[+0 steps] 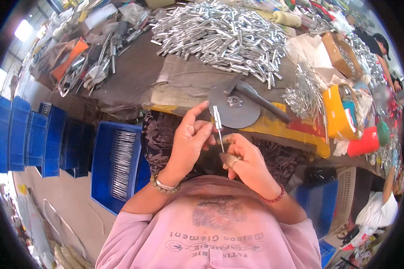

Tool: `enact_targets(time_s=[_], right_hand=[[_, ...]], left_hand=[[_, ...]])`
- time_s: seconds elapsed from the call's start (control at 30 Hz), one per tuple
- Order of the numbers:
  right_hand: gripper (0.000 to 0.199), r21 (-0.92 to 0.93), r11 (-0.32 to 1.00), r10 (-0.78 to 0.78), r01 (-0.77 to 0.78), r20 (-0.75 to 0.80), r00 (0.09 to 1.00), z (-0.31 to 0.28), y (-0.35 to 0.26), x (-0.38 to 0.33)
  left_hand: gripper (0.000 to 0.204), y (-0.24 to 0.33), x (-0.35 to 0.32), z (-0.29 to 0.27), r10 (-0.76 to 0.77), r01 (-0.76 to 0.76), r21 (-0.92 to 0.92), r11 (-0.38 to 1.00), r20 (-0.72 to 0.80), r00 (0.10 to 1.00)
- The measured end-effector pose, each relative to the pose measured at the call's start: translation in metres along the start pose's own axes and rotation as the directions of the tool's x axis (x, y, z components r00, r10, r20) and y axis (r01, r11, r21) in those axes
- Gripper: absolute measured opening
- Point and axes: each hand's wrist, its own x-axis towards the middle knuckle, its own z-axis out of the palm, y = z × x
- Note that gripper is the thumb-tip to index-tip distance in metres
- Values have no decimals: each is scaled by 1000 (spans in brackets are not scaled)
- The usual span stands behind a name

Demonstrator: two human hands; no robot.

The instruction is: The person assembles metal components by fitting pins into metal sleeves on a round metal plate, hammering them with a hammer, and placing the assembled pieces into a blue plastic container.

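My left hand (189, 139) and my right hand (245, 161) meet in front of me, over my lap. Between them stands a thin metal rod with a small silver tube on its upper end (218, 123). The left fingers pinch it near the top, with the index finger stretched upward. The right fingers grip the rod's lower part, and the right thumb wears a metal guard. Just beyond the hands, a round grey metal disc (233, 110) lies at the bench edge with a hammer (260, 101) resting across it.
A big heap of silver tubes (220, 33) covers the bench. More metal pieces (303, 96) lie by a yellow bag (335, 112). A blue crate with rods (116, 163) stands at my left, more blue crates (27, 134) beyond. Other people (381, 208) work at right.
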Motion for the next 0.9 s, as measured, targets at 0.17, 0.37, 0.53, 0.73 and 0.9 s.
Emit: enact_targets(time_s=[0.17,0.37,0.53,0.73,0.9], right_hand=[[32,-82,996,-23,22,-7,1000,12,2,5],[36,-238,946,-231,221,-15,973,16,10,11],[32,-312,913,-358,263,-307,882,-18,-5,23],[31,-195,948,-311,251,-399,863,-31,7,42],[38,-251,937,-330,242,-412,849,-31,7,43]], left_hand=[[65,4,-1,-9,-42,47,-156,987,36,998],[62,4,-13,-44,52,-61,-152,986,-64,997],[53,-19,-38,-137,145,-113,102,988,-402,904],[56,-109,-109,-296,-48,250,96,963,-856,514],[61,-205,-144,-385,-96,419,33,907,-954,283]])
